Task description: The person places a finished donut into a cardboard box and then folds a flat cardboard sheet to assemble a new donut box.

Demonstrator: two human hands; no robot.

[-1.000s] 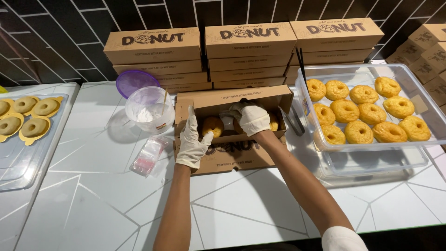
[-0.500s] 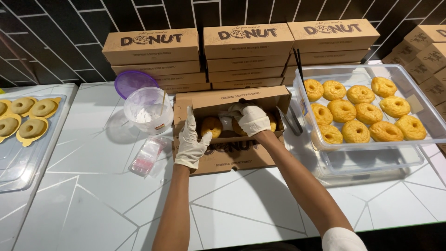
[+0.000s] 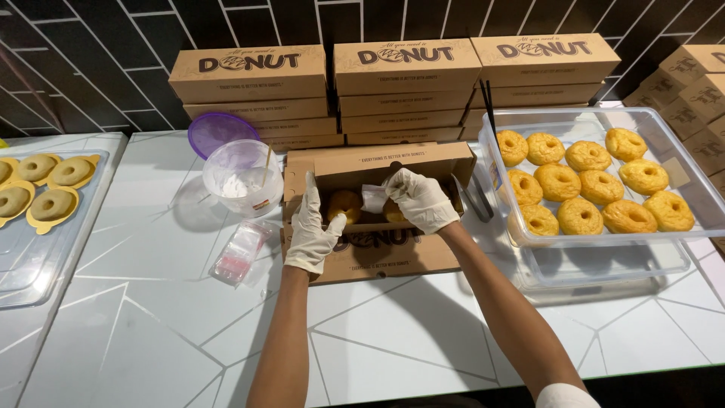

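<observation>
An open brown cardboard box (image 3: pixel 377 261) lies on the white table in front of me, with golden donuts (image 3: pixel 343 202) inside. My left hand (image 3: pixel 311 230), in a white glove, rests flat on the box's left front edge. My gloved right hand (image 3: pixel 420 198) is over the box opening and pinches a small clear plastic packet (image 3: pixel 373 199) just above the donuts.
A clear bin of donuts (image 3: pixel 589 181) stands at the right, black tongs (image 3: pixel 477 198) beside it. A tub of white powder (image 3: pixel 242 180) with a purple lid (image 3: pixel 217 131) sits left, small packets (image 3: pixel 238 253) below it. Stacked boxes (image 3: pixel 408 83) line the back; a donut tray (image 3: pixel 34 196) lies far left.
Both hands have stayed at the box; the right hand has shifted only slightly with the small packet over the donuts.
</observation>
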